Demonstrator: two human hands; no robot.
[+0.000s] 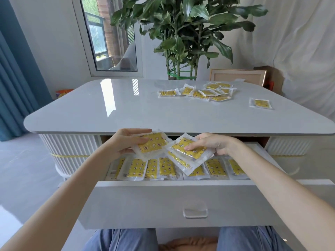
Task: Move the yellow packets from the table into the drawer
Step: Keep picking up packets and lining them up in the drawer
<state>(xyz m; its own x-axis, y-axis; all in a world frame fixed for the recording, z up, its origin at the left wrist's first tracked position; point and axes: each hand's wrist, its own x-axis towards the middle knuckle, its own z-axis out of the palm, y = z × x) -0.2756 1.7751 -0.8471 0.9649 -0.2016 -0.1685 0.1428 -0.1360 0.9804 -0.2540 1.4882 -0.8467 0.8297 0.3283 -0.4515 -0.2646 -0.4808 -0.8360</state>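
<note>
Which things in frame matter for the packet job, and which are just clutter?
Job: left hand, left-hand packet; right hand, right-hand packets; drawer; packet pile and lone packet on table.
Clutter: plant, picture frame, curtain.

A home room: curtain (14, 78), houseplant (183, 33), glossy table (126, 109).

Bare forearms (76, 178) rise from the lower corners to frame centre. The left hand (126, 143) pinches a yellow packet (157, 144); the right hand (215, 144) grips, apparently, two stacked packets (181, 144).
</note>
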